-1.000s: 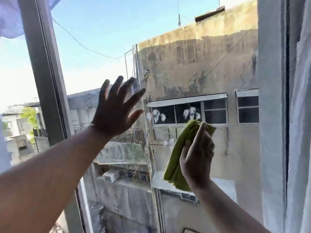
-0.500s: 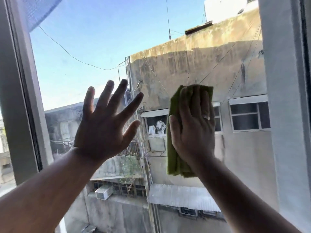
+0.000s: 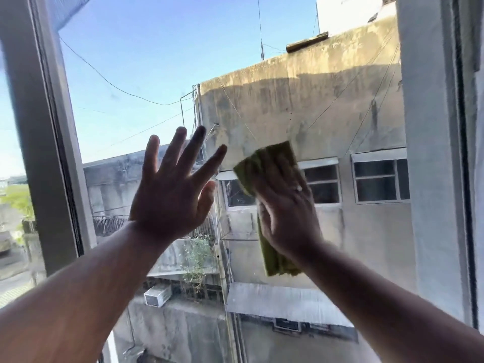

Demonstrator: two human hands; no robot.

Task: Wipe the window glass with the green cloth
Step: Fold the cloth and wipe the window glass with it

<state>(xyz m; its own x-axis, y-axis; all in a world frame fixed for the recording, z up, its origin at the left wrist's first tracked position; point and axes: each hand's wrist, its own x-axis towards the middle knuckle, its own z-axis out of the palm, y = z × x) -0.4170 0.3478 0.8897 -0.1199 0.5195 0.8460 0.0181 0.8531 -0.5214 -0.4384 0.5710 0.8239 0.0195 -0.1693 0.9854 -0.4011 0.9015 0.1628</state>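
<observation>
The window glass (image 3: 146, 74) fills most of the view, with sky and grey buildings behind it. My right hand (image 3: 285, 208) lies flat over the folded green cloth (image 3: 275, 260) and presses it against the pane right of centre; the cloth shows above my fingers and hangs below my palm. My left hand (image 3: 172, 195) is spread with fingers apart, palm toward the glass, just left of the cloth and holding nothing. Whether the left palm touches the pane I cannot tell.
A grey window frame post (image 3: 44, 142) stands at the left, with a second pane beyond it. Another frame upright (image 3: 466, 163) runs down the right edge. A mesh screen corner (image 3: 70, 9) shows at the top left.
My right hand flattened the cloth onto the glass and slid it up and slightly right. My left hand stayed spread near the pane. The view shifted left and up.
</observation>
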